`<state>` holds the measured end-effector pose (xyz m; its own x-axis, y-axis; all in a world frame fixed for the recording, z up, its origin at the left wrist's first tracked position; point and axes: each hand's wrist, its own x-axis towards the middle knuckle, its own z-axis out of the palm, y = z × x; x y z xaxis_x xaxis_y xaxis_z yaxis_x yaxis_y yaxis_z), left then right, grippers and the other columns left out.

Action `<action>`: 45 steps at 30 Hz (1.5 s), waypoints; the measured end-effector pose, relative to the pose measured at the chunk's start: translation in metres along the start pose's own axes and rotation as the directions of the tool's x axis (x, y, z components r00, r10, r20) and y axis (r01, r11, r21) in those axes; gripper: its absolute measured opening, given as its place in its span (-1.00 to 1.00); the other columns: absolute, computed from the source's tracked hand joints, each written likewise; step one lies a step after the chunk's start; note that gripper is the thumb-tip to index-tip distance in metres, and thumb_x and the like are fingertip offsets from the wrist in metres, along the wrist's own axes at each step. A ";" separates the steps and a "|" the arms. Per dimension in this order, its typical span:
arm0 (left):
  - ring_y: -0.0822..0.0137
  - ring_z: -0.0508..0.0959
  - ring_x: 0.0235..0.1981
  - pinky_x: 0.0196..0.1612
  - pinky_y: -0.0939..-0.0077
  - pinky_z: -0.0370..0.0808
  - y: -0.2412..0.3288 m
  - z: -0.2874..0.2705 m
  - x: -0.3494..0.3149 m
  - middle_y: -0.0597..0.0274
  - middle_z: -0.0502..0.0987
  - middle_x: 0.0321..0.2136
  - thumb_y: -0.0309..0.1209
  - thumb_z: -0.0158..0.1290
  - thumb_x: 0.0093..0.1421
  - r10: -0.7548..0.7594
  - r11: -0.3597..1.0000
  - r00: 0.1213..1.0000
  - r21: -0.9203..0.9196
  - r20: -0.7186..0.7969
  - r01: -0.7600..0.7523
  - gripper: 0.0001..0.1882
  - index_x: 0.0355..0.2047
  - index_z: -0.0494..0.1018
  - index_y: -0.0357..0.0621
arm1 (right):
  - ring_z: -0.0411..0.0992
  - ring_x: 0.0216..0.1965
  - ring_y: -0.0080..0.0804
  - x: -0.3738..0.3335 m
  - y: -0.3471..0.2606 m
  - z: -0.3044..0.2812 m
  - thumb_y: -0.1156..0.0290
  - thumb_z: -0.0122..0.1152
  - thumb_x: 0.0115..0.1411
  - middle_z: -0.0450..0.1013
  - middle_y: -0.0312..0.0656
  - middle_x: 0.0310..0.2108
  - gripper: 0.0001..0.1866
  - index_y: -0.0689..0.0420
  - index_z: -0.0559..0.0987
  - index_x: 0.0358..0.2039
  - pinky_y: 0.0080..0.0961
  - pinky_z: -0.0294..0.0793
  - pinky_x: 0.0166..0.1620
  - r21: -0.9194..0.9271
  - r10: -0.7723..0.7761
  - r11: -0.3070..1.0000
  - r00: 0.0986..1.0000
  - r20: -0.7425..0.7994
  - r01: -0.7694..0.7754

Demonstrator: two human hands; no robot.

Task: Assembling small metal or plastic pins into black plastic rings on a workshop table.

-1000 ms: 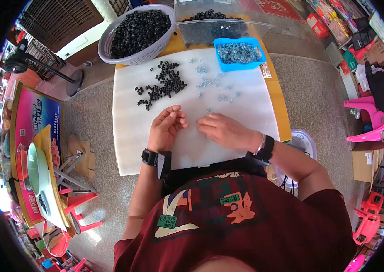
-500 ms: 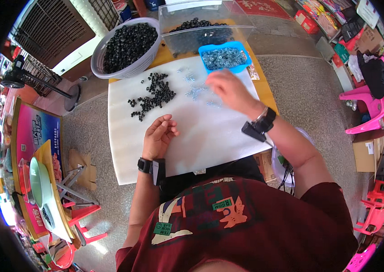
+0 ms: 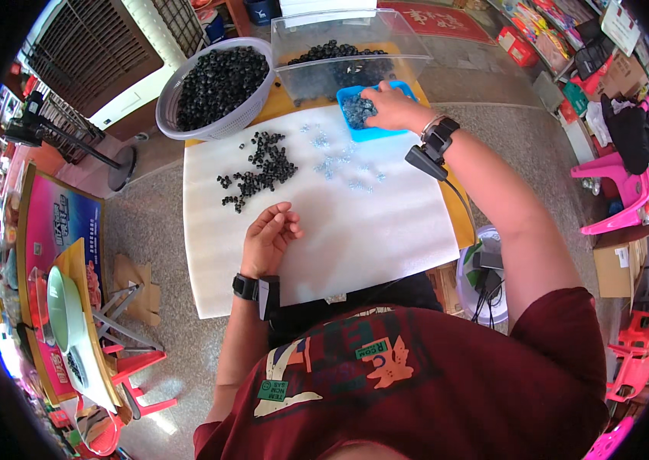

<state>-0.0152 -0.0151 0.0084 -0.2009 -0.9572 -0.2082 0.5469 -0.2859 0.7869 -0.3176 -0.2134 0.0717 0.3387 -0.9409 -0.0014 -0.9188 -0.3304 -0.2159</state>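
A blue plastic tray (image 3: 382, 133) holds many small clear, bluish beads (image 3: 355, 110). My right hand (image 3: 392, 106) reaches over its rim, with the fingers bent down and closed among those beads; the fingertips are partly hidden. More clear beads (image 3: 334, 167) lie scattered on the white foam sheet (image 3: 370, 230). To their left is a loose patch of small black beads (image 3: 267, 165). My left hand (image 3: 269, 238) rests at the sheet's near side, below the black beads. Its fingers are loosely curled and apart, and nothing shows in them.
Behind the sheet stand a pale basket (image 3: 244, 107) heaped with black beads and a clear plastic bin (image 3: 294, 38) with more. The yellow table (image 3: 458, 211) shows along the sheet's right edge. Under its right side sits a pale tub (image 3: 497, 307) with cables. A fan (image 3: 26, 126) stands left.
My right hand has moved from above the sheet up and away into the blue tray. More clear beads now show on the sheet where it was. My left hand has barely moved.
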 end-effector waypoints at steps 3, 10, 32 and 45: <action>0.36 0.49 -0.34 -0.20 0.42 0.51 -0.001 0.000 0.003 0.12 0.47 -0.29 -0.46 -0.14 0.31 -0.004 1.000 1.000 -0.005 0.011 0.004 -0.72 -0.02 0.32 -0.33 | 0.34 -0.02 -0.02 0.001 0.011 -0.003 0.10 0.27 -0.04 0.34 0.04 -0.09 -0.42 0.08 0.48 -0.01 -0.28 0.37 -0.03 0.088 -0.049 0.995 0.999 -0.011 0.050; 0.37 0.49 -0.34 -0.20 0.42 0.51 0.000 0.001 -0.001 0.14 0.47 -0.30 -0.45 -0.13 0.31 0.000 1.000 1.000 -0.016 0.009 0.000 -0.73 -0.03 0.33 -0.32 | 0.48 -0.33 -0.05 -0.020 0.020 -0.041 0.15 0.22 0.03 0.50 0.01 -0.43 -0.69 0.15 0.60 -0.38 -0.25 0.44 -0.22 0.383 0.204 0.922 0.912 -0.356 -0.057; 0.37 0.49 -0.35 -0.22 0.45 0.49 0.002 0.004 -0.001 0.15 0.47 -0.31 -0.44 -0.12 0.30 0.006 1.000 1.000 -0.018 -0.011 -0.006 -0.73 -0.04 0.33 -0.32 | 0.44 -0.38 0.20 -0.033 0.029 -0.009 0.19 -0.03 0.09 0.43 0.25 -0.49 -0.59 0.33 0.55 -0.55 -0.02 0.41 -0.25 0.249 0.220 0.957 0.933 -0.286 -0.149; 0.39 0.48 -0.32 -0.19 0.46 0.49 0.003 0.002 0.000 0.14 0.47 -0.29 -0.44 -0.14 0.31 -0.008 1.000 1.000 -0.027 0.003 0.008 -0.74 -0.04 0.33 -0.32 | 0.51 -0.47 -0.05 -0.030 -0.031 -0.034 0.42 0.13 0.00 0.49 0.05 -0.56 -0.81 0.22 0.57 -0.66 -0.22 0.50 -0.38 -0.190 -0.046 0.980 0.879 -0.475 -0.051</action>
<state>-0.0147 -0.0160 0.0119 -0.2078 -0.9549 -0.2122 0.5674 -0.2943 0.7690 -0.3059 -0.1776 0.1116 0.2438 -0.8472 0.4721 -0.9567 -0.2898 -0.0260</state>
